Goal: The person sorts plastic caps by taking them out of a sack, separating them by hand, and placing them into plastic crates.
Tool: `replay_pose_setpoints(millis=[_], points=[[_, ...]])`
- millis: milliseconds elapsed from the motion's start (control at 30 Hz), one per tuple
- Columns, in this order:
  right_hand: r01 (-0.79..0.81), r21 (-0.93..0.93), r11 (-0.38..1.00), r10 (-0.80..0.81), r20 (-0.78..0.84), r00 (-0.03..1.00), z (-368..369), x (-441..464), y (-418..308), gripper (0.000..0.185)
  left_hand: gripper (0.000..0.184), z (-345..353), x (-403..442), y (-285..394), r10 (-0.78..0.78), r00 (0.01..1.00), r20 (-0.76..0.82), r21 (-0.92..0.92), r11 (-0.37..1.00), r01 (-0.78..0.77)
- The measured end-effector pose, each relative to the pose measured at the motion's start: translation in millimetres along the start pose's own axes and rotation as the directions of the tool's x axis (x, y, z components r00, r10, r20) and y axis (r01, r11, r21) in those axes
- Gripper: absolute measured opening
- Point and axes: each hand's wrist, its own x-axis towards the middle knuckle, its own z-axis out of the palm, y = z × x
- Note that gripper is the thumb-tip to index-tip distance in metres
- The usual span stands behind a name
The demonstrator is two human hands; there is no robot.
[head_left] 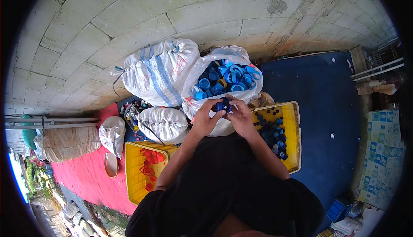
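Between my two hands is a dark blue cap (223, 105), held in front of an open white sack (193, 78) full of blue caps (234, 74). My left hand (207, 117) grips the cap's left side with its fingers and thumb. On the right side, my right hand (241, 115) has its fingers closed on the same cap. A yellow crate (293, 138) with dark blue caps (273, 134) stands to the right of my hands. Another yellow crate (134, 181) holding red caps (150, 161) is at the lower left.
A tied white sack (161, 73) leans by the block wall (206, 15), with a smaller white sack (162, 125) below it. Small bottles or caps fill a basket (131, 116). A brown tray (111, 165) lies on the pink mat (84, 174); blue flooring (318, 103) extends rightward.
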Motion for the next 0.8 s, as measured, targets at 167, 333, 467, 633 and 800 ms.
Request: replay_pose_setpoints(millis=[167,333,467,633,800], points=[[-0.22,0.404,0.888,0.262,-0.05,0.964,20,6,-17,0.043,0.039,-2,-7,15,0.057,0.998,-0.027,0.086,0.995,-0.055],[-0.288,0.453,0.844,0.323,0.0,0.946,15,6,0,0.044,0.042,-1,-19,17,-0.002,0.995,-0.099,0.066,0.998,0.009],[-0.333,0.516,0.789,0.337,0.089,0.937,21,8,-5,0.047,0.042,-6,-25,20,-0.029,0.969,-0.247,0.082,0.995,0.05],[-0.369,0.462,0.806,0.351,0.127,0.928,30,8,-7,0.048,0.039,-27,-16,44,0.231,0.967,-0.104,0.601,0.79,-0.124],[-0.403,0.571,0.716,0.332,0.23,0.915,37,2,14,0.05,0.045,-44,-25,55,0.213,0.973,-0.086,0.631,0.768,-0.112]])
